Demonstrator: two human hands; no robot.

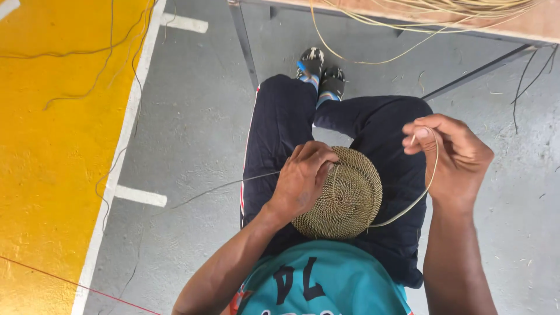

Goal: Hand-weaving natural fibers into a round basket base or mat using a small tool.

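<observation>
At frame centre, our left hand is gripping the round coiled straw-coloured woven disc on our lap; our right hand is pinching the pale thin reed strand, pulling a stitch taut.

— What is the floor like?
— Grey, with a big yellow part and white lines.
— And up top?
— A bench on dark metal legs, maybe made of wood.
</observation>
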